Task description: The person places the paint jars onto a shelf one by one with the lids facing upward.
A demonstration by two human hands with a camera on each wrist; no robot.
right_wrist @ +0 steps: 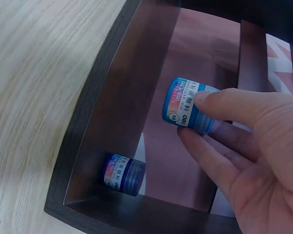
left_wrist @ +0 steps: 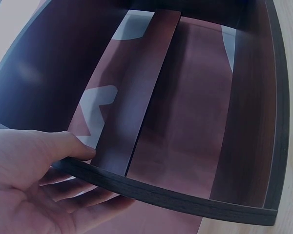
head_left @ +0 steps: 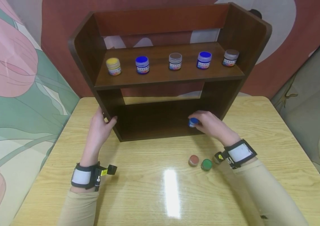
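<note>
My right hand (head_left: pixel 211 125) pinches a small blue paint jar (right_wrist: pixel 188 105) between thumb and fingers, above the lower shelf near its right end. In the right wrist view, a dark blue paint jar (right_wrist: pixel 123 174) stands in the corner of that shelf; my hand hides it from the head view. With my left hand (head_left: pixel 100 127) I grip the left side panel of the dark wooden rack (left_wrist: pixel 171 195), thumb inside and fingers outside. Spaced along the upper shelf are several jars, among them a yellow jar (head_left: pixel 113 66), a blue jar (head_left: pixel 142 65) and a brown-lidded jar (head_left: pixel 175 61).
On the wooden table (head_left: pixel 137 188), in front of the rack, stand a reddish-brown jar (head_left: pixel 193 160) and a green jar (head_left: pixel 206 164). Another jar (head_left: pixel 217 159) is partly covered by the right wrist camera. A patterned curtain (head_left: pixel 61 18) hangs behind.
</note>
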